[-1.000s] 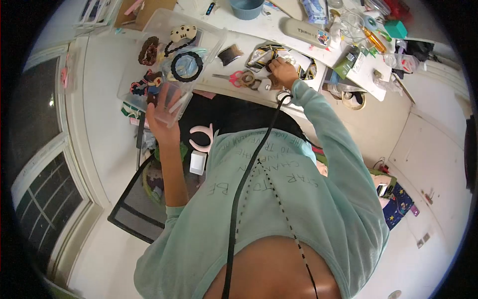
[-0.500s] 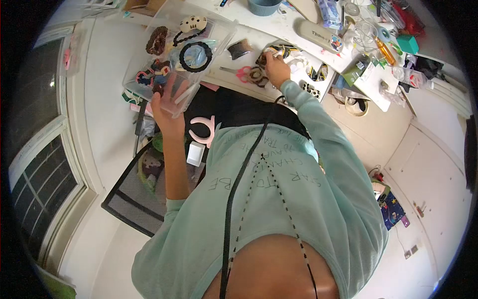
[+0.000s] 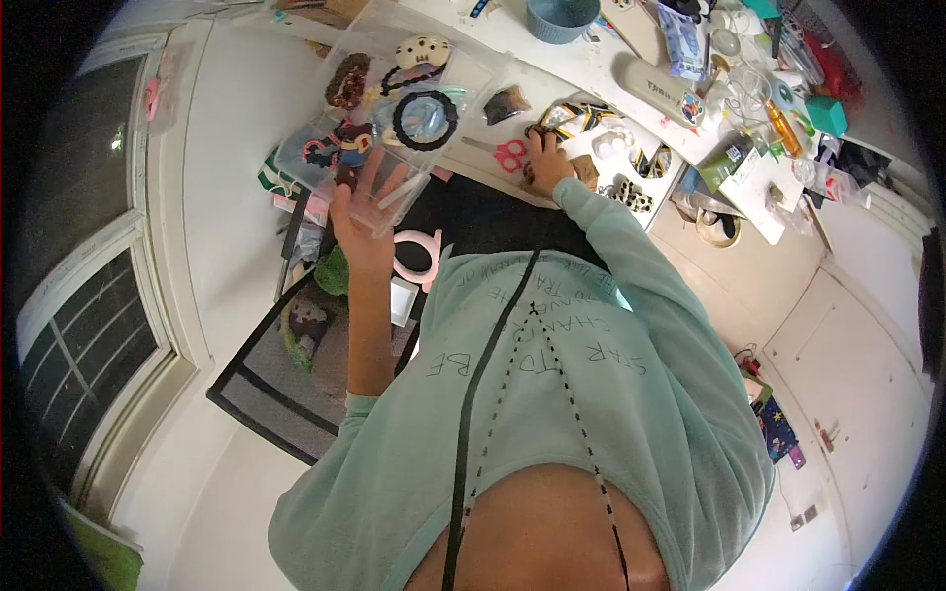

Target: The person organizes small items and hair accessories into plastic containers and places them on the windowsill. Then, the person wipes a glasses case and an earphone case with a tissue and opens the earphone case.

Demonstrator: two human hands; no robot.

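Observation:
My left hand (image 3: 367,229) grips the near edge of a clear plastic box (image 3: 402,209), its fingers showing through the wall. Inside lie a black coiled hair tie (image 3: 426,120), a brown scrunchie (image 3: 348,81), a cream dotted piece with a black braided band (image 3: 422,53) and a dark, red and blue bundle (image 3: 347,146). My right hand (image 3: 548,165) is in the open drawer, fingers curled down over a dark brown hair tie (image 3: 533,132), mostly hidden beneath them. Pink-handled scissors (image 3: 510,155) lie just left of it. A black-and-white patterned scrunchie (image 3: 632,196) is to its right.
A small dark packet (image 3: 506,104) and a patterned cloth band (image 3: 576,119) lie in the drawer. On the desk stand a blue bowl (image 3: 562,20), a beige case (image 3: 658,91) and crowded clutter. A pink headband (image 3: 418,258) lies near my lap.
The view has shifted, moving most things rightward. My right hand has come nearer me, over the brown hair ring that lay beside the scissors. My left hand still holds the box.

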